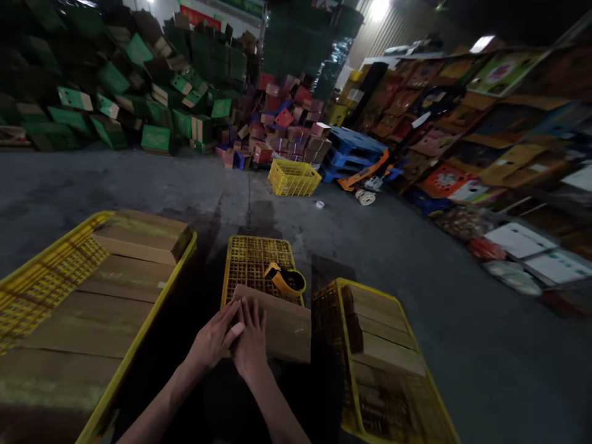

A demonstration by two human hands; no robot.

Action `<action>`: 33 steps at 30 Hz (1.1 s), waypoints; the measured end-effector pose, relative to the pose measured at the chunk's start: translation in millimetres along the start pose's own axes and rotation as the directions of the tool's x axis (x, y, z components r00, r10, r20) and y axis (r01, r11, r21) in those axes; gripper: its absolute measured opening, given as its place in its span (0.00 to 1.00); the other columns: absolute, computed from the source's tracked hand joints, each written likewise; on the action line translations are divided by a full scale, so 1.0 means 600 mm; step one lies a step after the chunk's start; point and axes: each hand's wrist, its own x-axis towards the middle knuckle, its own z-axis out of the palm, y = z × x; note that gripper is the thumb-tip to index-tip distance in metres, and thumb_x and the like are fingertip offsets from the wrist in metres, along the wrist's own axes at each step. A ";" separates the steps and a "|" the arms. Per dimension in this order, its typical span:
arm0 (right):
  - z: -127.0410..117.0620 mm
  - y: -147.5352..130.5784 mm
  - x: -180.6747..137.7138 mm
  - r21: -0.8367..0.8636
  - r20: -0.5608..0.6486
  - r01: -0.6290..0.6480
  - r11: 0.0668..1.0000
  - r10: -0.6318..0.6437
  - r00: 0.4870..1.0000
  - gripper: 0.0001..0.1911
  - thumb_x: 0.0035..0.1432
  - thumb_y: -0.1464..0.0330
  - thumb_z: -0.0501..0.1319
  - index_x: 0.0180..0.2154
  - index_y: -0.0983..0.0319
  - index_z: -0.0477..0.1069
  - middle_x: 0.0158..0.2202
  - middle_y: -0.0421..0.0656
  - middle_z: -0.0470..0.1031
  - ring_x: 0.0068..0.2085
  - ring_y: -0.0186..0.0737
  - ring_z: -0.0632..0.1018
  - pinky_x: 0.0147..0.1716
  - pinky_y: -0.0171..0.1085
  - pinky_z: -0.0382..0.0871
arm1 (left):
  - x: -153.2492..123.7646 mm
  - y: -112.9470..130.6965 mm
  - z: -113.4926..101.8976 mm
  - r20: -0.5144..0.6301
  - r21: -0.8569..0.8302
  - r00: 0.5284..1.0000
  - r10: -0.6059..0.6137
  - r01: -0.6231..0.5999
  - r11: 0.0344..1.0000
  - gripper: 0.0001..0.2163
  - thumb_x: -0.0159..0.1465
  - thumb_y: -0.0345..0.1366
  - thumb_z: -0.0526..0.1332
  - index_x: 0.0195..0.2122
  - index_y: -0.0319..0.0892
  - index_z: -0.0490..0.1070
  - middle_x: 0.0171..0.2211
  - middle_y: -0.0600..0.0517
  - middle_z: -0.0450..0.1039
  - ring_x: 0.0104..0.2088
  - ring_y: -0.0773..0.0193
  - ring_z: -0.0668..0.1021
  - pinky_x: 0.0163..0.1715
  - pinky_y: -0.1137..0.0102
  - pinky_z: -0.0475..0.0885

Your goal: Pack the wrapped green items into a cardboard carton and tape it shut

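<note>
A flat brown cardboard piece (287,327) lies on an upturned yellow crate (256,259) right in front of me. Both hands press on its near left edge. My left hand (213,339) rests with fingers stretched flat, its fingertips meeting my right hand (251,342), which also lies flat with fingers spread on the cardboard. A yellow tape dispenser (287,280) sits on the crate just beyond the cardboard.
A yellow crate (69,259) at left holds stacked flat cardboard (134,237). Another yellow crate (416,370) at right holds more cardboard. Farther off: a yellow basket (293,177), blue pallets (354,148), heaps of green boxes (152,92) and red boxes (287,123).
</note>
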 end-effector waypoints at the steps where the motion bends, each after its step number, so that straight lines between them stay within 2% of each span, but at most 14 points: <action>1: 0.002 -0.004 -0.005 0.005 0.002 0.046 0.999 -0.046 0.999 0.36 0.68 0.68 0.54 0.73 0.57 0.46 0.74 0.44 0.48 0.74 0.57 0.49 0.68 0.65 0.48 | -0.005 -0.003 -0.008 -0.006 -0.028 0.999 -0.031 0.031 0.999 0.24 0.73 0.47 0.52 0.68 0.49 0.61 0.65 0.46 0.69 0.64 0.55 0.72 0.64 0.58 0.68; 3: 0.003 -0.012 -0.011 0.010 0.011 0.139 0.990 -0.139 0.990 0.37 0.67 0.70 0.54 0.73 0.58 0.44 0.74 0.44 0.50 0.74 0.51 0.50 0.69 0.60 0.51 | -0.007 -0.003 -0.019 -0.040 -0.074 0.995 -0.090 0.086 0.994 0.22 0.74 0.46 0.51 0.66 0.49 0.65 0.62 0.46 0.71 0.62 0.55 0.75 0.62 0.59 0.71; 6: -0.002 -0.015 0.000 -0.018 0.012 0.156 0.988 -0.156 0.988 0.39 0.66 0.69 0.56 0.73 0.58 0.43 0.74 0.44 0.50 0.74 0.49 0.49 0.70 0.56 0.51 | 0.010 -0.001 -0.014 -0.089 -0.099 0.990 -0.113 0.104 0.990 0.23 0.74 0.46 0.50 0.68 0.47 0.63 0.68 0.45 0.64 0.68 0.54 0.67 0.66 0.56 0.65; 9: -0.014 0.004 0.016 -0.055 0.012 0.051 0.997 -0.051 0.999 0.40 0.66 0.66 0.57 0.73 0.60 0.43 0.75 0.46 0.47 0.74 0.50 0.48 0.70 0.56 0.48 | 0.023 -0.003 0.013 -0.042 -0.081 0.997 -0.060 0.057 0.995 0.26 0.74 0.47 0.50 0.71 0.48 0.56 0.72 0.44 0.55 0.71 0.53 0.59 0.68 0.53 0.59; 12: -0.034 0.048 0.002 -0.062 -0.014 -0.096 0.993 0.095 0.995 0.35 0.70 0.61 0.53 0.73 0.60 0.46 0.74 0.48 0.47 0.74 0.49 0.50 0.70 0.59 0.46 | 0.012 -0.011 0.042 -0.008 0.050 1.000 -0.002 0.002 0.999 0.27 0.74 0.49 0.50 0.71 0.46 0.56 0.74 0.40 0.48 0.73 0.47 0.54 0.66 0.47 0.61; 16: -0.060 0.125 -0.059 -0.070 -0.139 -0.354 0.933 0.343 0.929 0.33 0.72 0.54 0.49 0.72 0.59 0.51 0.74 0.50 0.50 0.74 0.55 0.51 0.68 0.64 0.46 | -0.009 -0.010 0.057 -0.060 0.340 0.997 0.057 -0.034 0.940 0.30 0.72 0.53 0.52 0.70 0.44 0.58 0.74 0.38 0.46 0.74 0.41 0.46 0.64 0.38 0.58; 19: -0.067 0.167 -0.103 0.057 -0.186 -0.461 0.886 0.463 0.867 0.36 0.72 0.53 0.48 0.72 0.67 0.49 0.74 0.56 0.48 0.73 0.55 0.53 0.67 0.57 0.55 | -0.008 0.008 0.070 -0.051 0.457 0.989 0.140 -0.101 0.884 0.33 0.71 0.55 0.52 0.69 0.37 0.60 0.72 0.32 0.49 0.73 0.39 0.50 0.66 0.38 0.54; 22: -0.061 0.185 -0.134 0.268 -0.174 -0.465 0.844 0.517 0.838 0.40 0.72 0.52 0.47 0.72 0.71 0.46 0.74 0.58 0.47 0.72 0.52 0.57 0.65 0.49 0.62 | -0.003 0.036 0.099 -0.002 0.495 0.976 0.220 -0.190 0.848 0.34 0.69 0.58 0.54 0.67 0.38 0.65 0.71 0.31 0.51 0.72 0.36 0.54 0.66 0.38 0.53; 27: -0.053 0.195 -0.156 0.515 -0.201 -0.417 0.749 0.578 0.791 0.36 0.70 0.52 0.47 0.68 0.70 0.59 0.68 0.56 0.64 0.68 0.50 0.67 0.65 0.48 0.63 | -0.010 0.072 0.147 0.069 0.492 0.956 0.284 -0.281 0.824 0.35 0.67 0.59 0.57 0.68 0.43 0.63 0.72 0.35 0.51 0.71 0.35 0.55 0.65 0.38 0.55; 30: -0.059 0.204 -0.158 0.614 -0.223 -0.362 0.702 0.594 0.773 0.33 0.69 0.53 0.50 0.65 0.66 0.67 0.63 0.53 0.71 0.63 0.50 0.73 0.63 0.48 0.66 | -0.009 0.071 0.147 0.097 0.499 0.955 0.280 -0.290 0.817 0.34 0.68 0.58 0.56 0.69 0.43 0.63 0.72 0.35 0.50 0.71 0.35 0.55 0.65 0.39 0.57; 33: -0.059 0.211 -0.166 0.672 -0.215 -0.338 0.659 0.611 0.762 0.32 0.68 0.53 0.52 0.65 0.63 0.67 0.62 0.50 0.72 0.62 0.49 0.74 0.61 0.47 0.68 | 0.000 0.056 0.127 0.109 0.502 0.962 0.251 -0.271 0.821 0.30 0.71 0.55 0.52 0.68 0.44 0.64 0.71 0.38 0.54 0.70 0.40 0.60 0.65 0.41 0.57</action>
